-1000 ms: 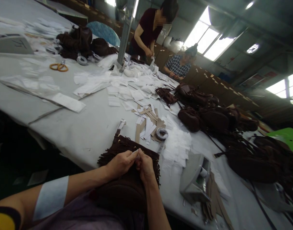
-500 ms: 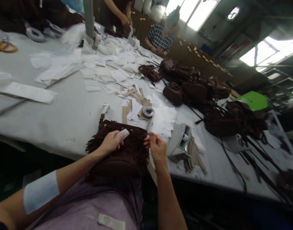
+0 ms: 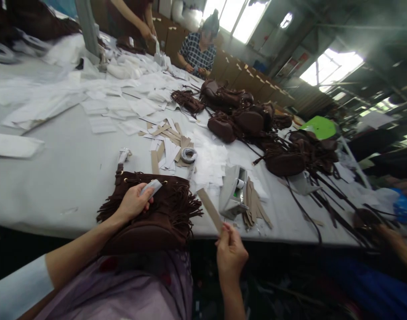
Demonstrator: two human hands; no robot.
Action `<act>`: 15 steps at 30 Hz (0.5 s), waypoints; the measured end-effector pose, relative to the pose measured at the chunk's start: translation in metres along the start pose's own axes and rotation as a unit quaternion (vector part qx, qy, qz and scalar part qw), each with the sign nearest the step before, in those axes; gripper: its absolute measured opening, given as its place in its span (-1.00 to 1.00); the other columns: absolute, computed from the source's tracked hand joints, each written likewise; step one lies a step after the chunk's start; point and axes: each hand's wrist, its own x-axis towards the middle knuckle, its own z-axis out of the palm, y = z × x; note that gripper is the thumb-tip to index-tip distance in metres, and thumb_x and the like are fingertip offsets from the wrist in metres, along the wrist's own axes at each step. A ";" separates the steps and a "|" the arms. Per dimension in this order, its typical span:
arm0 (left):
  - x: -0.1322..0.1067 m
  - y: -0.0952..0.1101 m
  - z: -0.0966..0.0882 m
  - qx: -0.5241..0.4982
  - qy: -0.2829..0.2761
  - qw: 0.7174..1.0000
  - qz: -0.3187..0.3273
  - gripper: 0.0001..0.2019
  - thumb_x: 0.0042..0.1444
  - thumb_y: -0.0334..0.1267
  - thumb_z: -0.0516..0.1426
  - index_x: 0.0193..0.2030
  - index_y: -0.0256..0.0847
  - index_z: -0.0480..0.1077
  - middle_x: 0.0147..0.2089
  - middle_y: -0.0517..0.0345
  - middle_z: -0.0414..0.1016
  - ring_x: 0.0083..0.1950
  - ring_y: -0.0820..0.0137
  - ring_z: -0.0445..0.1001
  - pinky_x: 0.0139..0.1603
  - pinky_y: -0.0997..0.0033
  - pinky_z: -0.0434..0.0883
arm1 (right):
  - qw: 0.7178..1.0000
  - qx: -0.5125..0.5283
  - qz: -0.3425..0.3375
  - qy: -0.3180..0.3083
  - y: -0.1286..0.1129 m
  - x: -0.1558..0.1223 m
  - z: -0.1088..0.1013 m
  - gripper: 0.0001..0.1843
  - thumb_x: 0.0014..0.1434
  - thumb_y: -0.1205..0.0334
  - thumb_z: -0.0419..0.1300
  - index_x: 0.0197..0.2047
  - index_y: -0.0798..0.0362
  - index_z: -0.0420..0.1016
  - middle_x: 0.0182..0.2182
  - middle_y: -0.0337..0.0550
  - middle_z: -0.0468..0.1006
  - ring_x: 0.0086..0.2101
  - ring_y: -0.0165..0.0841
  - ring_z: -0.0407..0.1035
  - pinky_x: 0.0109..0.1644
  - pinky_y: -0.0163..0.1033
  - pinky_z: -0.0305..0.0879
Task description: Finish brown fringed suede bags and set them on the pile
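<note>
A dark brown fringed suede bag (image 3: 160, 209) lies at the near edge of the white table (image 3: 57, 169), partly in my lap. My left hand (image 3: 133, 203) rests on the bag, closed on a small white strip (image 3: 150, 187). Off the table's near edge, my right hand (image 3: 230, 253) pinches the lower end of a long tan strip (image 3: 209, 209) that slants up to the left.
Loose tan and white strips (image 3: 166, 146) and a tape roll (image 3: 189, 154) lie beyond the bag. A grey tape dispenser (image 3: 233, 193) stands to the right. Brown bags (image 3: 243, 120) are piled at right. Two other people work at the far end.
My right hand has drawn back and down off the table edge, now pulling a long tan strip. My left hand stays on the bag with the white strip. The camera has swung right.
</note>
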 end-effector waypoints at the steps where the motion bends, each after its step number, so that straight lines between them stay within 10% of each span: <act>1: 0.002 0.000 -0.001 -0.001 0.000 1.000 -0.001 -0.61 0.03 0.13 0.06 -0.41 -0.22 0.29 -0.61 0.28 0.34 -0.72 0.53 0.21 -0.72 0.56 0.19 | 0.999 -0.013 -0.011 0.047 -0.001 0.019 -0.017 -0.50 0.14 -0.15 0.08 -0.13 0.10 0.53 -0.67 -0.25 0.47 -0.59 -0.33 0.40 -0.39 -0.29 0.29; 8: 0.011 -0.013 -0.005 0.019 -0.027 0.999 0.003 -0.57 0.04 0.17 0.05 -0.47 -0.23 0.29 -0.67 0.33 0.21 -0.70 0.54 0.13 -0.68 0.57 0.06 | 0.987 -0.081 0.003 0.139 0.009 0.156 -0.072 -0.32 0.11 -0.18 -0.01 -0.02 0.25 0.48 -0.37 0.10 0.59 -0.35 -0.17 0.47 -0.28 -0.17 0.32; 15: 0.010 -0.021 -0.005 0.052 -0.036 0.998 0.004 -0.54 0.08 0.20 0.00 -0.46 -0.21 0.30 -0.66 0.32 0.20 -0.66 0.51 0.14 -0.64 0.55 0.07 | 0.999 -0.047 0.012 -0.013 0.020 0.162 -0.037 -0.38 -0.01 -0.26 0.08 -0.42 0.19 0.62 -0.56 -0.01 0.56 -0.42 -0.21 0.42 -0.37 -0.24 0.25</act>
